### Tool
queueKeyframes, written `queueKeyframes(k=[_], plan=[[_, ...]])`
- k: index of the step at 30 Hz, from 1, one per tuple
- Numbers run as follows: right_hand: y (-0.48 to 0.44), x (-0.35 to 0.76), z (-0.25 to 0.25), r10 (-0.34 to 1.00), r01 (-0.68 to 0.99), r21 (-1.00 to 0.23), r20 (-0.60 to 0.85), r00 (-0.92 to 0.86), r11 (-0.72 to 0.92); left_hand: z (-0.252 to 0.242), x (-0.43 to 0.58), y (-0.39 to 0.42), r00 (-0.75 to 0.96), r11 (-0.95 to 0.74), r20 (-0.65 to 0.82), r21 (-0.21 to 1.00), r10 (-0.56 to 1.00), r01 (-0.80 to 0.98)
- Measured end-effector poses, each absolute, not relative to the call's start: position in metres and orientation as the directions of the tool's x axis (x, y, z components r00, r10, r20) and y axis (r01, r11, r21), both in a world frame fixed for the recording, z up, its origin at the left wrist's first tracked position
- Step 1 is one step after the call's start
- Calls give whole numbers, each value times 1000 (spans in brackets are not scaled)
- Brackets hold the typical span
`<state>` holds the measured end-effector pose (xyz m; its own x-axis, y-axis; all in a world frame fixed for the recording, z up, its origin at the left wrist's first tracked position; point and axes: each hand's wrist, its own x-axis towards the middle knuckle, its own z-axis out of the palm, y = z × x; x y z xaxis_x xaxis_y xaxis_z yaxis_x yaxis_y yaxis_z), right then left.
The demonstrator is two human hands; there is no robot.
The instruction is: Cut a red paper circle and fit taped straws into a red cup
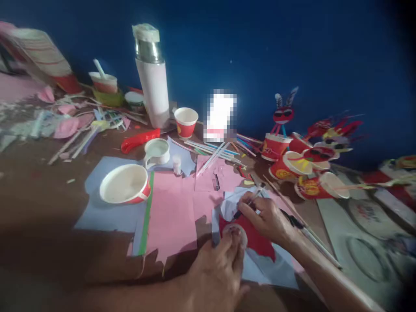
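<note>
My right hand (pixel 264 214) is closed around a pen (pixel 249 201), its dark tip end pointing down at a piece of red paper (pixel 260 238). With fingers bunched together, my left hand (pixel 221 268) presses a small round, pale, see-through lid-like disc (pixel 243 236) onto that red paper. The red piece has ragged edges and lies on light blue paper (pixel 273 271). Beneath my right wrist, a dark pen-like stick (pixel 292 220) lies aslant. My left fingertips cover part of the disc.
Pink paper (pixel 172 212) lies left of my hands, near a paper cup (pixel 125 184) and a white mug (pixel 157 151). A red cutter (pixel 139 141), a tall flask (pixel 152 86) and straws (pixel 214 149) are farther back. Decorated red cups (pixel 276 147) stand or lie at the right.
</note>
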<state>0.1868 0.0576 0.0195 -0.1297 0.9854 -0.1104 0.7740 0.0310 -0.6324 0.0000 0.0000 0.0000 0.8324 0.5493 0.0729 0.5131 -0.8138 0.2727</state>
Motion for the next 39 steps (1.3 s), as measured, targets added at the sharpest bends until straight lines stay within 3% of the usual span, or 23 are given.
queueKeyframes(k=[2,5,10,17,24,27,29,31,32,33,35,37,39], plan=[[52,191,23,988,776,-630,-98,-117,29,-1,1,0,834,-814,60,269,548,515],[42,198,24,999,690,-723,-37,-4,-24,-2,1,2,834,-813,67,279,548,512],[25,211,8,939,272,-961,47,341,-51,2,2,8,805,-803,169,323,569,500],[27,216,-8,904,-111,-992,14,428,67,8,-7,28,800,-786,265,499,539,365],[27,203,-7,912,-184,-978,16,409,100,0,-4,37,727,-693,180,516,662,504],[26,199,-5,931,-184,-978,30,363,103,-3,0,34,688,-627,179,613,703,482],[25,199,-5,937,-185,-977,33,348,104,0,-2,35,622,-456,129,795,772,401],[25,199,-4,938,-194,-975,35,345,107,7,-5,39,569,-101,-45,970,821,222],[24,200,-4,937,-201,-973,34,347,110,11,-8,42,564,125,-155,988,811,92],[24,200,-4,937,-209,-971,33,348,112,15,-10,45,575,341,-252,939,778,-50],[23,201,-4,937,-225,-967,34,347,118,23,-15,50,619,628,-352,715,703,-307],[22,201,-5,942,-237,-964,39,334,124,29,-20,53,644,719,-360,515,675,-466],[21,200,-6,949,-241,-963,45,311,125,32,-24,54,649,730,-343,412,678,-545]])
